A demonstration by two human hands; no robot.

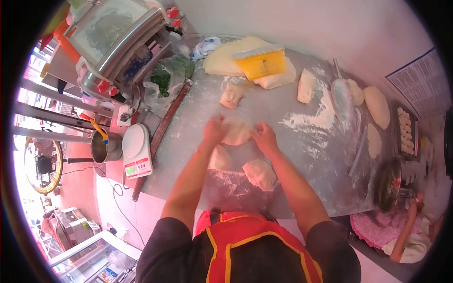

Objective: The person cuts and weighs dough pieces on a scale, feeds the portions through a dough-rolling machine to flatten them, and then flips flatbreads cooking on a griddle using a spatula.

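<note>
Table: floury, beside white wall
Far edge: yellow scraper atop dough slab
Beyond left edge: digital scale
Left hand, right hand: at flattened dough; cannot tell grip

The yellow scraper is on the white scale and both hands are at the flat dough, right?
No: the head view shows the scraper on the big dough, not the scale. The left hand and right hand are indeed at the flat dough.

Left hand is touching a flattish dough piece, right hand is sitting by its other edge, and a yellow scraper is resting beyond the fingers (on a big dough slab, lol).
</note>
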